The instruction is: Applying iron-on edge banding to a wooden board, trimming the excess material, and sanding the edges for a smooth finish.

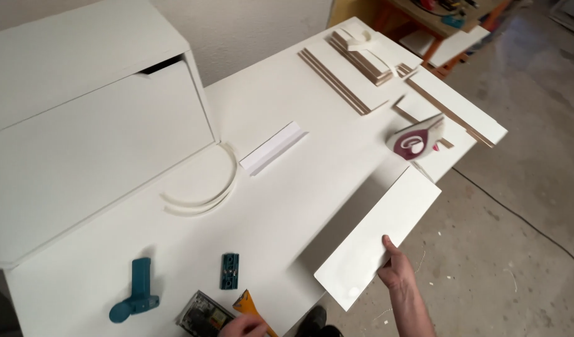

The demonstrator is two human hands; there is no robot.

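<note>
Now right hand (pixel 396 269) grips white panel (pixel 379 236) — left hand (pixel 244 326) near scraper (pixel 249 306)

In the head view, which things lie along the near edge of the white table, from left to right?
Teal handled tool → small teal block → clear box under the left hand → white panel, its edge gripped by the right hand.

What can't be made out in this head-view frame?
- Left hand: cut by the bottom edge; grip unclear.
- Clear box and orange tool: partly cut off, partly hidden by that hand.
- Right hand: fingers hidden under the white panel.
- Far workbench: items too small and blurred.
</note>
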